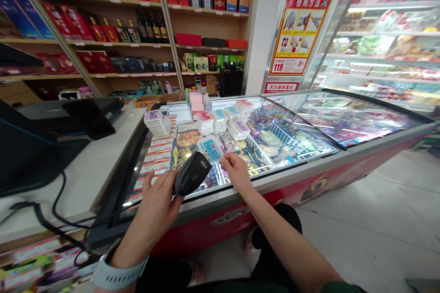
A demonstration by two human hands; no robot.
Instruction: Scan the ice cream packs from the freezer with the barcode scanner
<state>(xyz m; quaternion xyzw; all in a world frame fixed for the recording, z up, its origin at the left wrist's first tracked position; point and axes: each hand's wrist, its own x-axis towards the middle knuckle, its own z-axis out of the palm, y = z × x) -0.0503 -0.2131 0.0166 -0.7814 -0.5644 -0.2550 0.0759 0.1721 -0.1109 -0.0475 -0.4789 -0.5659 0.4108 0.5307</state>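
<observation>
My left hand (158,201) is wrapped round a black handheld barcode scanner (193,173), its head pointing up and to the right over the freezer's near edge. Just beyond the scanner is a flat clear plastic pack with a blue label (209,147). The fingers of my right hand (237,171) are pinched together at that pack's lower right corner. Behind it, similar packs stand in stacks on the freezer glass: one with purple labels (239,129), one with red (205,124) and one with blue (219,119). What the packs contain is not clear.
The glass-topped chest freezer (309,165) runs off to the right, frozen goods and wire baskets under its lid. Another purple-labelled stack (157,122) stands at its left end. A counter (127,128) with dark checkout equipment and black cables lies left. Shelves of boxes and bottles (151,27) line the back.
</observation>
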